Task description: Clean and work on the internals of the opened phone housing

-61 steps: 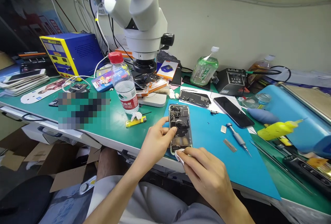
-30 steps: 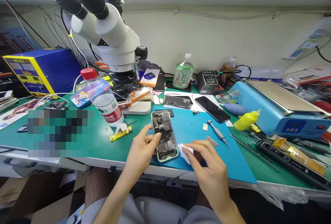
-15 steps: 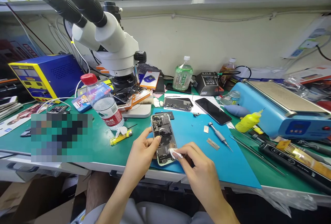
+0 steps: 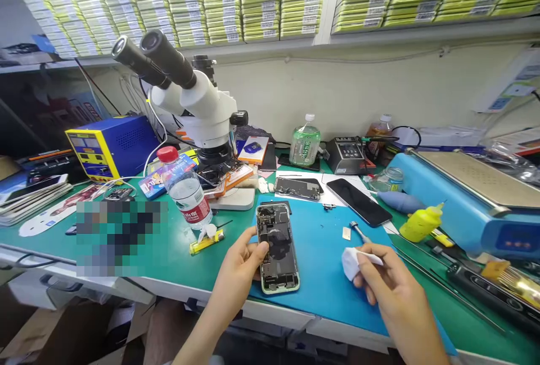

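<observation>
An opened phone (image 4: 280, 252), its inner parts bare inside a pale frame, is held at its left edge by my left hand (image 4: 242, 261), the thumb over the side. My right hand (image 4: 390, 280) pinches a folded white wipe (image 4: 351, 264) over the blue mat (image 4: 324, 292), apart from the phone. Part of a screwdriver (image 4: 358, 231) shows just beyond the wipe, the remainder hidden behind my hand. A small pale card (image 4: 346, 233) lies beside it.
A water bottle (image 4: 189, 196) and a yellow lighter (image 4: 206, 242) stand and lie left of the phone. Behind are a microscope (image 4: 206, 106), a loose screen (image 4: 297, 188) and a dark phone (image 4: 358, 202). Tweezers (image 4: 451, 286), a yellow squeeze bottle (image 4: 422, 223) and a blue heating plate (image 4: 464, 196) are right.
My right hand has lifted the wipe off the phone's lower part and moved right. My left hand keeps hold of the phone. The view has tilted up, showing more of the shelf.
</observation>
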{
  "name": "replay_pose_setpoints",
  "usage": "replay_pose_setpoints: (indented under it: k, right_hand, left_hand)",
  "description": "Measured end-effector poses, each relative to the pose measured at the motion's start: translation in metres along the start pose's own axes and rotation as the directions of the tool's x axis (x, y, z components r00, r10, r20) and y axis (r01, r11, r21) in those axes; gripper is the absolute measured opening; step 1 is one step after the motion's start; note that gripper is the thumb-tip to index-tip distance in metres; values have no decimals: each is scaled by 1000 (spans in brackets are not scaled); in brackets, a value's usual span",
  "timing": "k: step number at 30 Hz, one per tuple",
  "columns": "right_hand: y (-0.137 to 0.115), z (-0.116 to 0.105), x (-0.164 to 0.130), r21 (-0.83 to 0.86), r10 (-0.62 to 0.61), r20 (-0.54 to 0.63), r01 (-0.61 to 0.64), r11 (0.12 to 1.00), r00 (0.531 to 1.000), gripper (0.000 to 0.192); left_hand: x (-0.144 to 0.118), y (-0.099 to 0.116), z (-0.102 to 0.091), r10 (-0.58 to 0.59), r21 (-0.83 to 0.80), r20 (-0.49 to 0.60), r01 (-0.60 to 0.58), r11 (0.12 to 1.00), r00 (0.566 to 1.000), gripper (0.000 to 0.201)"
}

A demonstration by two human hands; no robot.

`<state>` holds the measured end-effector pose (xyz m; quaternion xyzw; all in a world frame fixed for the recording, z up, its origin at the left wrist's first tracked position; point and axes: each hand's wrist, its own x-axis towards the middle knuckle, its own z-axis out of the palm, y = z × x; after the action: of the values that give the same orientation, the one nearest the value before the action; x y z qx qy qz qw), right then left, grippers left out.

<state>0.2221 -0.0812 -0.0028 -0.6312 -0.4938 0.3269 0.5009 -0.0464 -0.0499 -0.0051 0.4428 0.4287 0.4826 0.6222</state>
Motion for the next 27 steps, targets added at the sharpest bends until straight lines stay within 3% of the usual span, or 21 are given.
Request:
replay_pose_setpoints:
  k: [3, 7, 12, 18, 24, 27]
  right_hand:
    - [2, -3, 0, 64, 39, -30, -37, 997, 999, 51]
    - [-7, 4, -10, 88, 50, -105, -40, 995, 993, 40]
    - [-10, 2, -7, 40, 3, -71, 0, 999, 998, 39]
    - [-5, -1, -3, -15, -57, -87, 56, 998, 995, 38]
    - [-1, -2, -3, -98, -166, -86, 157, 983, 982, 31]
    - [4, -1, -2, -100, -121, -79, 113, 989, 990, 34]
  left_hand:
    - [2, 2, -3, -26, 63, 61, 22, 998, 998, 76]
    - [6, 8, -5, -93, 164, 150, 68, 984, 984, 71]
    - [17, 25, -9, -144, 375, 257, 38, 926, 956, 53]
    - [29, 44, -4, -54, 632, 288, -147, 761, 956, 33]
    - [22, 40, -3, 57, 814, 440, -425, 397, 896, 46]
    - [12, 31, -12, 88, 808, 441, -437, 396, 893, 51]
